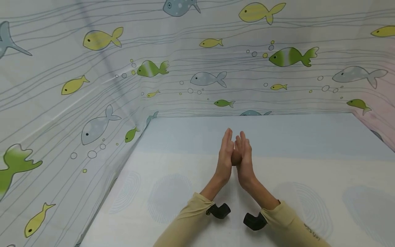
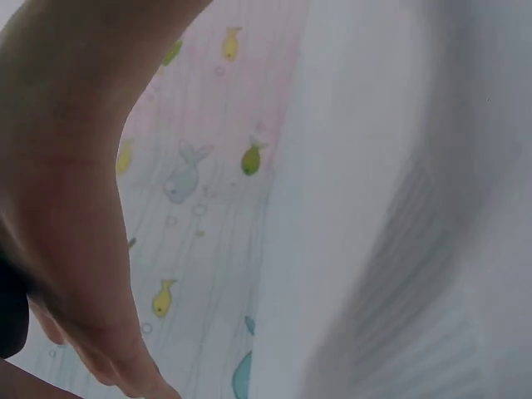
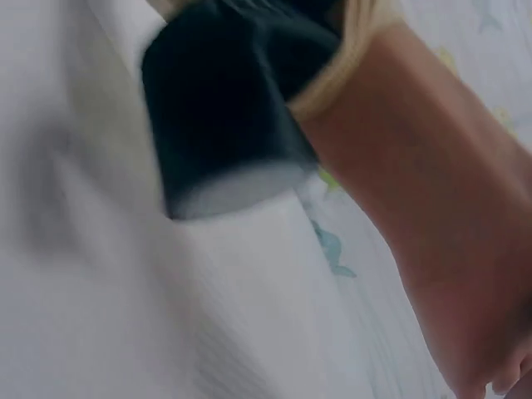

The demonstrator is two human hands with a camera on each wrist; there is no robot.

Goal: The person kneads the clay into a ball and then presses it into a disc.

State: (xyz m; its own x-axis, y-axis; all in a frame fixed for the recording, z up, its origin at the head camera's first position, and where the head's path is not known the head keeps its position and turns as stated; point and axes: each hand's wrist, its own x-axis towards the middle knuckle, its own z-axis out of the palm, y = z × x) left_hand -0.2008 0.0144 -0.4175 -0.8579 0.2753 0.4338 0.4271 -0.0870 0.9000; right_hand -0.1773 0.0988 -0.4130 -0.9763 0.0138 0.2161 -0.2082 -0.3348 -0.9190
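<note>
Pressing palm to palm above pale patterned table: left hand, right hand, fingers straight, pointing away. Small brown rounded lump sandwiched between palms, mostly hidden.

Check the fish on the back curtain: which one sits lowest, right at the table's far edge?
The blue-grey fish, half hidden behind the table edge, above the pressed-together hands. The small green fish swims higher, fully visible.
</note>
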